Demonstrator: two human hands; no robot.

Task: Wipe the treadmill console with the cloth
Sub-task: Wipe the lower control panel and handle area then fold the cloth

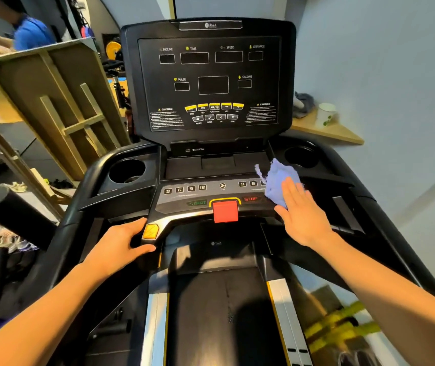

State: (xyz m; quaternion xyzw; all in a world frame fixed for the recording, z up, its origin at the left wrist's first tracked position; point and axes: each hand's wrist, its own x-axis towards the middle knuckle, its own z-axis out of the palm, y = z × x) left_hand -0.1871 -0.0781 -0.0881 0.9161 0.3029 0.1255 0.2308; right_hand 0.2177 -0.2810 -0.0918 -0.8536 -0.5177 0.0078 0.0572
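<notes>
The black treadmill console (211, 83) stands upright ahead, with dark displays and yellow buttons. Below it runs the grey button strip (184, 192) with START, STOP and a red safety key (225, 211). A crumpled blue cloth (277, 180) lies on the right end of that strip, covering some number keys. My right hand (302, 213) lies flat with fingers together, pressing the cloth's lower edge. My left hand (117, 245) is wrapped around the left handlebar (155, 233) beside its yellow grip sensor.
Cup holders sit at left (126, 171) and right (301, 155) of the tray. A wooden easel (60, 107) leans at left, with a person in blue behind it. A wooden shelf (327, 132) holds a white cup and grey cloth. The running belt (219, 313) lies below.
</notes>
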